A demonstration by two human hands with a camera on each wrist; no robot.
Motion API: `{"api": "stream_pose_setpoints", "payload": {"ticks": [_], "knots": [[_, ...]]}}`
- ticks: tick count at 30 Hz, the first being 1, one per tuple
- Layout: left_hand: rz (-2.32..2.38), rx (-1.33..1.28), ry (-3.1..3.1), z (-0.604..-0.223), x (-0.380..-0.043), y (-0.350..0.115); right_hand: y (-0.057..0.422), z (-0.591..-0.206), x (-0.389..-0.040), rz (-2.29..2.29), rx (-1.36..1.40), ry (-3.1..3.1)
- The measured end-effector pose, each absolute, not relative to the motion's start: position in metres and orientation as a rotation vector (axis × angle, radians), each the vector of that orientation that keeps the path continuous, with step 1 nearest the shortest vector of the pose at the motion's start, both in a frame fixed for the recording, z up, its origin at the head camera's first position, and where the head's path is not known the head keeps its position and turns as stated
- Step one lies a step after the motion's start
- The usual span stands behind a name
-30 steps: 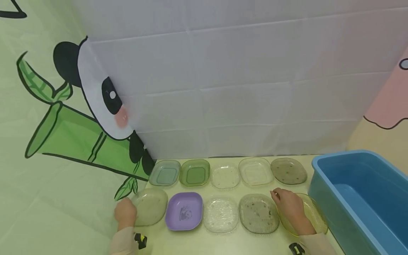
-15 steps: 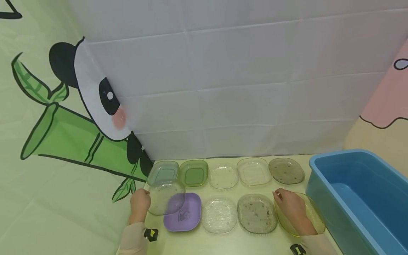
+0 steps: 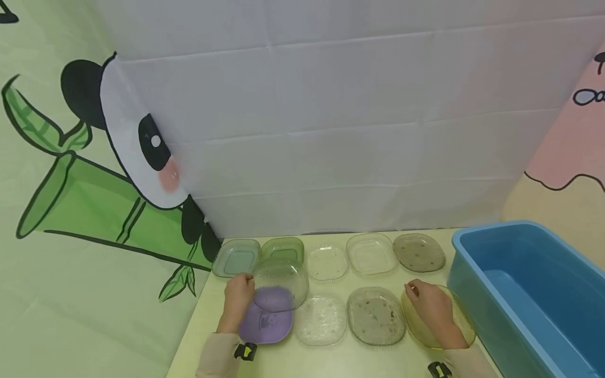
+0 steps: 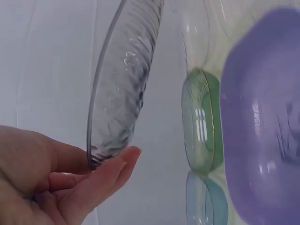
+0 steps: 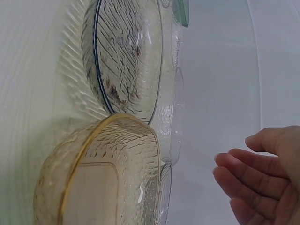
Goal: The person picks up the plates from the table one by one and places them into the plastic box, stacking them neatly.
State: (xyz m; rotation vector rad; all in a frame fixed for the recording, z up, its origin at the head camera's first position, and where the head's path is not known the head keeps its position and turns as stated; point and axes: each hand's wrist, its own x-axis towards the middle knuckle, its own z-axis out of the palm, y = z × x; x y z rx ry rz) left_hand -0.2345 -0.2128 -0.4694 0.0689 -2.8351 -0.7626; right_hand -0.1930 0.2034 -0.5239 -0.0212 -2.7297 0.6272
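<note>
My left hand (image 3: 238, 299) pinches the rim of a clear, greyish, ridged plate (image 3: 289, 281). In the left wrist view, that plate (image 4: 123, 84) tilts up on edge between thumb and fingers. It is raised over the purple plate (image 3: 267, 329) with a panda print, and part of the purple shows through it. My right hand (image 3: 432, 307) hovers over the yellow transparent plate (image 3: 462, 312), covering part of it. The right wrist view shows the hand (image 5: 265, 173) with loosely bent fingers and nothing in them, apart from the yellow plate (image 5: 129, 161).
In the back row lie a blue-green plate (image 3: 236, 257), a green plate (image 3: 283, 247), two clear plates and a grey plate (image 3: 419, 253). A clear plate (image 3: 321, 323) and a dark-speckled plate (image 3: 376, 317) lie in front. A blue tub (image 3: 506, 289) stands at the right.
My left hand has lifted the greyish plate from the left end of the front row and carried it right, over the purple plate. The right hand stays over the yellow plate.
</note>
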Motion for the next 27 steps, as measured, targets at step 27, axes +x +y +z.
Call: {"api": "stream_pose_setpoints", "payload": {"ticks": [27], "knots": [[-1.594,-0.037,-2.652,-0.510,-0.230,-0.074,0.206,-0.530,-0.199,0.740,-0.056,-2.732]]}}
